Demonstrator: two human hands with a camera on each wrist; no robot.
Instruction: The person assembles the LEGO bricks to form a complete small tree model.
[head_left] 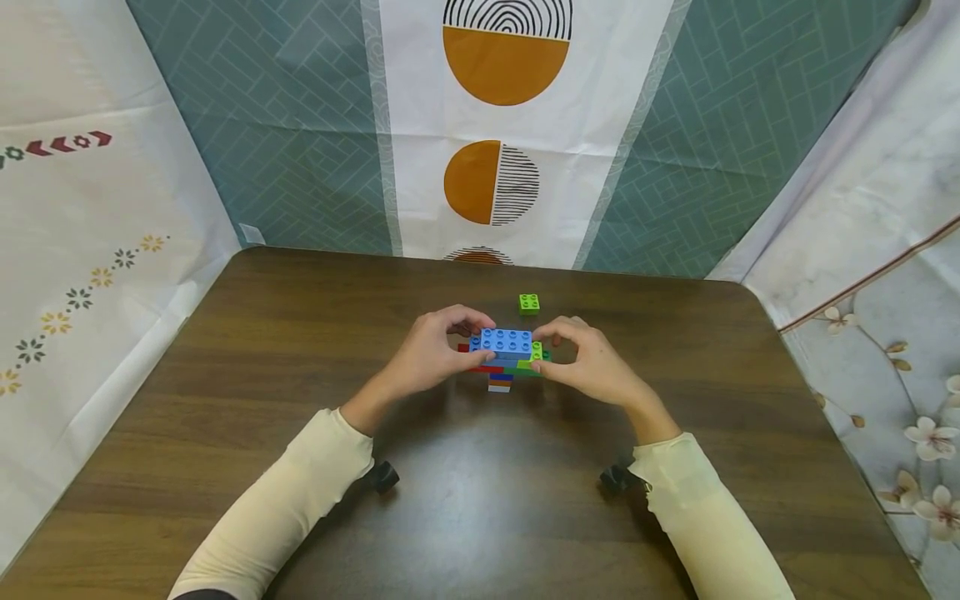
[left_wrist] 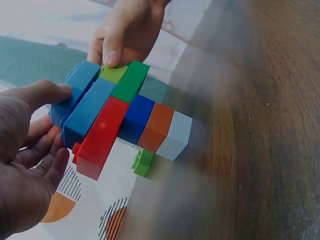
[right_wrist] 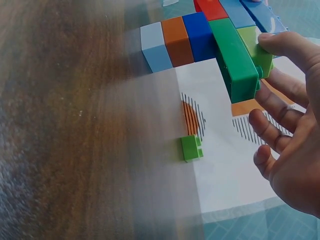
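Observation:
A tower of toy bricks stands on the table, its narrow column made of a white brick (left_wrist: 175, 135), an orange brick (left_wrist: 156, 127) and a dark blue brick (right_wrist: 200, 37). Wider above these sit a red brick (left_wrist: 102, 135) and a green brick (right_wrist: 232, 60) side by side, then a blue brick (left_wrist: 89, 114) beside a lime brick (right_wrist: 254, 45). My left hand (head_left: 438, 346) pinches the long blue top brick (head_left: 506, 342) by its left end, thumb in front. My right hand (head_left: 588, 358) pinches the lime brick from the right side.
A loose lime brick (head_left: 528, 304) with studs up lies behind the tower. Two black objects (head_left: 385, 477) show beside the wrists. The brown table (head_left: 337, 292) ends at a patterned cloth (head_left: 300, 167) at the back.

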